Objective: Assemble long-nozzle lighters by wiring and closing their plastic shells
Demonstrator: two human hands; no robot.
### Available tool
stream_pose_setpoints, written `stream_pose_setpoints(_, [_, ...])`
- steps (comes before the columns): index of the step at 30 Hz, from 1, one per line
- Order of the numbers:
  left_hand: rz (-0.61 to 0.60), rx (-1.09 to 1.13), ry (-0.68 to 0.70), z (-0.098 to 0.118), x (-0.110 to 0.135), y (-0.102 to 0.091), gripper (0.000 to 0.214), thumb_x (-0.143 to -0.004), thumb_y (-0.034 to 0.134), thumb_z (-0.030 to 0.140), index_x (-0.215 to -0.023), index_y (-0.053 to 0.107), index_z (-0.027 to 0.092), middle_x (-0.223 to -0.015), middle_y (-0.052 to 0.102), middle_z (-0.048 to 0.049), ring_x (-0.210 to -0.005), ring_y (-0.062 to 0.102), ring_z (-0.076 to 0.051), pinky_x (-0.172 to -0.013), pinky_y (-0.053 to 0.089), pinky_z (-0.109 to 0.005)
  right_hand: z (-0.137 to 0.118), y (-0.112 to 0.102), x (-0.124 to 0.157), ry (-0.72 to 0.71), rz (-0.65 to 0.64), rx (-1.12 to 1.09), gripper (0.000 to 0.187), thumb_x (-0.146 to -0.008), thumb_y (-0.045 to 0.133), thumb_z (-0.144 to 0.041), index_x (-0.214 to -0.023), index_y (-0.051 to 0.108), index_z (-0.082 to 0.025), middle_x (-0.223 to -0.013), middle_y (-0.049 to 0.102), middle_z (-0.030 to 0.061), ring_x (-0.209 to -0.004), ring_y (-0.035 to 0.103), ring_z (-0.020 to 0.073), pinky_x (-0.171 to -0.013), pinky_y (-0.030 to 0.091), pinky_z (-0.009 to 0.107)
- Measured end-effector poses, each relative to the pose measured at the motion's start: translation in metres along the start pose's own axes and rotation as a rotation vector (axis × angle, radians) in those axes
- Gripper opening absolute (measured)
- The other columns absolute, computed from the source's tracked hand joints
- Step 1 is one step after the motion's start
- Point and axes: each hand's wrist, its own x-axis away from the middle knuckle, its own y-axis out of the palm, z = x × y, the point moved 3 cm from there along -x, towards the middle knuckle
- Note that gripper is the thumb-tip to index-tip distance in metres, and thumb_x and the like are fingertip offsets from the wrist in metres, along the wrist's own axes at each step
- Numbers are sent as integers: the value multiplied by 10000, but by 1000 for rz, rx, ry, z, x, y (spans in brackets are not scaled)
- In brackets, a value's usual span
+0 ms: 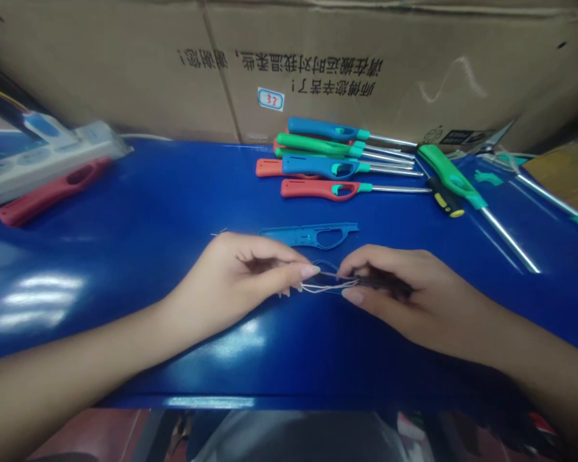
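My left hand (236, 282) and my right hand (404, 298) meet at the middle of the blue table, and their fingertips pinch a bundle of thin pale wires (327, 287). A dark bundle (383, 282), perhaps more wire, lies in my right fingers and is partly hidden by them. Under the wires is a thin blue loop (325, 269). Just beyond my left hand lies an open blue plastic lighter shell (308, 235), which neither hand touches.
Several long-nozzle utility lighters (337, 167) in blue, green and red lie at the back of the blue table (125, 192). A screwdriver with a black-and-yellow handle (443, 197) lies to their right. A red handle (52, 191) and a white boxed item (43, 160) lie at left. Cardboard boxes (293, 64) stand behind.
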Motion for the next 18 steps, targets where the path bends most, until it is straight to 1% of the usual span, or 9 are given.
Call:
stream_pose_setpoints(2, [-31,26,-38,0,0,4,113,-888,816,260,-803,849,193,-668,789,17,-565,695,-72,-566,563,-84,-1,2,-1,-7,-4,-15,194,-1044,624,-368,-928,715,-242,-779,696,-42,-665,608,95,-612,462,208])
stream_pose_setpoints(4, [-55,78,-88,0,0,5,193,-945,759,294,-818,850,181,-670,792,1,-563,701,-80,-573,582,-99,-1,2,-2,-19,1,-13,230,-1056,602,-331,-879,712,-234,-790,711,-32,-691,627,102,-648,473,213])
stream_pose_setpoints(7, [-64,156,-153,0,-1,5,312,-1023,664,346,-860,855,160,-703,808,-32,-579,727,-95,-598,615,-128,2,1,-2,-23,20,0,250,-1059,585,-312,-860,710,-226,-770,710,-21,-673,625,113,-632,474,226])
stream_pose_setpoints(9, [-58,197,-168,1,-1,3,334,-1037,646,350,-865,854,155,-730,818,-46,-591,739,-103,-609,630,-143,3,-1,-3,-22,36,11,261,-1058,585,-316,-845,705,-223,-752,700,-20,-656,617,115,-614,467,230])
stream_pose_setpoints(11, [-50,224,-152,2,-1,1,265,-1018,673,306,-888,856,166,-762,828,-42,-604,745,-101,-619,634,-143,3,-2,-3,-21,53,25,278,-1060,578,-317,-828,696,-219,-738,689,-18,-645,609,115,-605,461,231])
stream_pose_setpoints(13, [-54,234,-126,2,1,0,135,-960,729,222,-940,858,186,-798,837,-31,-629,753,-100,-631,633,-138,3,-3,-3,-16,63,37,285,-1062,571,-309,-820,693,-217,-743,692,-13,-654,618,119,-605,464,233])
stream_pose_setpoints(14, [-57,229,-110,2,2,0,107,-920,760,184,-961,858,193,-807,838,-27,-642,756,-102,-630,628,-134,3,-3,-3,-16,67,41,286,-1062,569,-306,-819,693,-217,-746,696,-11,-657,624,121,-605,466,234])
stream_pose_setpoints(16, [-52,199,-71,2,3,2,161,-844,809,134,-984,859,197,-802,834,-22,-659,756,-104,-615,612,-123,2,-3,-4,-28,79,43,274,-1056,577,-297,-825,700,-217,-753,705,-9,-657,634,123,-609,475,237])
stream_pose_setpoints(18, [-36,158,-34,3,3,3,191,-805,837,123,-979,862,197,-788,827,-14,-654,748,-98,-587,587,-102,1,-2,-4,-44,87,37,243,-1049,585,-277,-849,711,-220,-797,733,-4,-695,665,127,-654,502,237])
